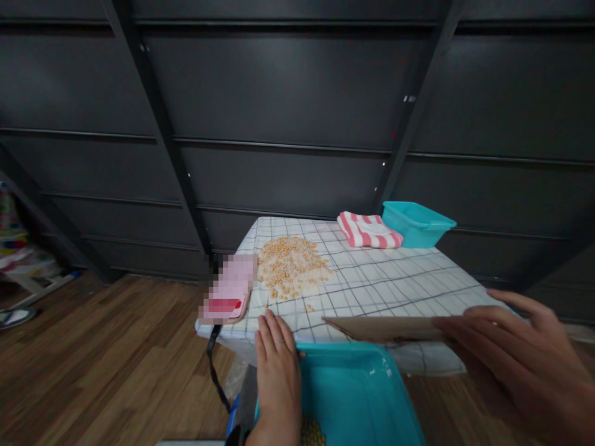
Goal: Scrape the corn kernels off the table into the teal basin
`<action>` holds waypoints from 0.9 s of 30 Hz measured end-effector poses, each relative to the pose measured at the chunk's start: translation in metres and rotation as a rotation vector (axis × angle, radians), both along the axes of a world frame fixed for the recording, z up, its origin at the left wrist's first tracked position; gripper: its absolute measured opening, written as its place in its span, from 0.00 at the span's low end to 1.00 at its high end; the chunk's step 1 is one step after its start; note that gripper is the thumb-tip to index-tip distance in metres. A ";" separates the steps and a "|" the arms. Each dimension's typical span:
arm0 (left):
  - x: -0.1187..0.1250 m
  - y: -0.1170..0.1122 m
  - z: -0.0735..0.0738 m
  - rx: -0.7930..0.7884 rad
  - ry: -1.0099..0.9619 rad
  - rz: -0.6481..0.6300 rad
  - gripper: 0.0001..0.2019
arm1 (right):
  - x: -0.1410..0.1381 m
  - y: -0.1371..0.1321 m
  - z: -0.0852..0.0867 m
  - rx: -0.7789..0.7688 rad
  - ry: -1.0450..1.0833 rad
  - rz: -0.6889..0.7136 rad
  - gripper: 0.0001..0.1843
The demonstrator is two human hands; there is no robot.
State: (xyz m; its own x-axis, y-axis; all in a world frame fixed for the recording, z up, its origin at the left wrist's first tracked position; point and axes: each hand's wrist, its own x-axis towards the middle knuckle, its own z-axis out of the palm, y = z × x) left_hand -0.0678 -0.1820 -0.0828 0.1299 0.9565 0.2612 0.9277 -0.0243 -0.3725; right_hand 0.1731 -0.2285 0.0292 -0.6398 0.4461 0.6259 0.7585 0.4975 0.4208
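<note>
1. Head view: the left hand (279, 365) lies palm down over the left rim of the near teal basin (362, 396), its fingers straight and side by side, pointing towards the table; I cannot tell whether it grips the rim.
2. The right hand (520, 359) pinches a flat brown cardboard piece (385, 328) by its right end, level above the table's near edge.
3. The bean pile (292, 266), yellow beans mixed with small white grains, lies on the checked tablecloth (390, 285), beyond the left fingertips; 2 or more loose beans (309, 308) lie just apart on its near side.
4. Dark greenish beans (313, 432) show inside the basin, beside the left wrist.
5. Left of the pile is a pink, partly pixelated object (235, 279).
6. At the far right, a folded striped towel (369, 230) sits against a 2nd teal tub (418, 226).
</note>
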 end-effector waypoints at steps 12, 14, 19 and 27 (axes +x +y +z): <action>-0.002 0.002 -0.008 0.004 -0.114 -0.007 0.26 | -0.044 0.050 -0.002 0.010 -0.017 -0.026 0.16; -0.002 0.002 -0.009 0.002 -0.134 -0.006 0.27 | -0.044 0.049 -0.002 0.001 -0.022 -0.023 0.16; -0.002 0.002 -0.010 -0.006 -0.139 -0.021 0.27 | -0.042 0.045 -0.001 -0.005 -0.032 -0.018 0.15; -0.002 0.002 -0.009 -0.019 -0.111 -0.011 0.26 | -0.046 0.047 -0.001 -0.018 -0.024 0.001 0.15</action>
